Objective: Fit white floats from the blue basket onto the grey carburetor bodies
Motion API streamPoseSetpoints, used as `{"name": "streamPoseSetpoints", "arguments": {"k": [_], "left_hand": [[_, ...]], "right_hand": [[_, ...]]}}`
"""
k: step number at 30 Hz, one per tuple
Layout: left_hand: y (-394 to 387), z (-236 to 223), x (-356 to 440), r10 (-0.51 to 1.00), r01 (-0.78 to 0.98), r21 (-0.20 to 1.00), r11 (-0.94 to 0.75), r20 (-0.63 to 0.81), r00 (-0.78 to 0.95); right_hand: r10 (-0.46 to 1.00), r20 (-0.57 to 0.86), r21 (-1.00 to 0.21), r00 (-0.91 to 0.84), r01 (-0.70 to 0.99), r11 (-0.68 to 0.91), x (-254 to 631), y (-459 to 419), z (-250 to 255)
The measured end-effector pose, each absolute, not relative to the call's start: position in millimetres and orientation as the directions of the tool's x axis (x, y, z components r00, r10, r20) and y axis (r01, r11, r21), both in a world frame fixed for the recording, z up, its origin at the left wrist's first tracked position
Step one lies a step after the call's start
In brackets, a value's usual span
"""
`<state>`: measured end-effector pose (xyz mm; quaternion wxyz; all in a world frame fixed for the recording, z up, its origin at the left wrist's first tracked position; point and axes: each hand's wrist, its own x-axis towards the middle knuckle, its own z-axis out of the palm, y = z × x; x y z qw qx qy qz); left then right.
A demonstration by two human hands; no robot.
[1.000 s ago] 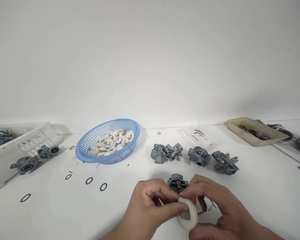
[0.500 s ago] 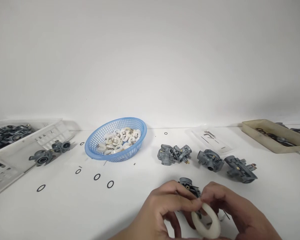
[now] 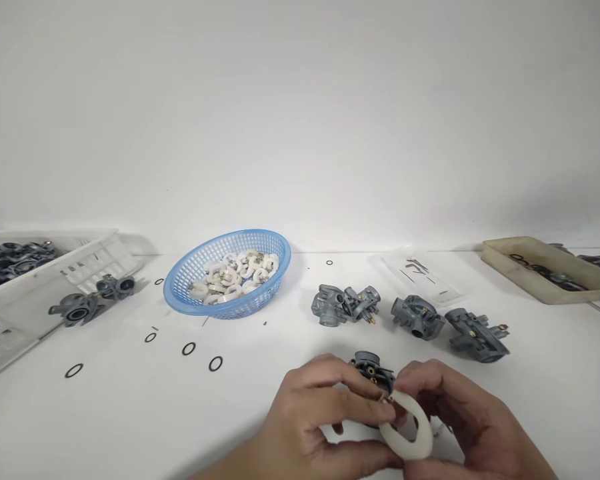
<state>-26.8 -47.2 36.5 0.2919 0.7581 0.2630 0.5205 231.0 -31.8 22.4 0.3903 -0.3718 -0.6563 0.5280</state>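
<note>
Head view: the left hand (image 3: 323,413) and right hand (image 3: 473,417) pinch a white ring (image 3: 423,430) between their fingertips, a small metal piece (image 3: 387,399) at its top edge. If the two grips pull unevenly, that piece could slip and drop by the gray carburetor (image 3: 368,362) just beyond the fingers.

no text, label, brand, number or sign can be read.
</note>
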Motion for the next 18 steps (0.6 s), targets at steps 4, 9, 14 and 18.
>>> {"name": "streamPoseSetpoints", "arguments": {"k": [4,9,14,18], "left_hand": [[-52,36,-27,0.616,0.298,0.541,-0.787,0.714,0.333],[-57,32,-33,0.710,0.470,0.535,-0.702,0.581,0.399],[-51,34,-36,0.861,0.298,0.820,-0.489,0.398,0.318],[-54,42,-33,0.956,0.211,0.953,-0.218,0.165,0.242]], "right_hand": [[0.874,0.226,-0.970,-0.431,-0.014,0.244,225,-31,24],[0.866,0.302,-0.953,-0.399,-0.124,0.275,214,-31,27],[0.859,0.278,-0.960,-0.431,-0.096,0.262,216,-29,32],[0.871,0.206,-0.965,-0.446,0.056,0.256,221,-28,44]]}}
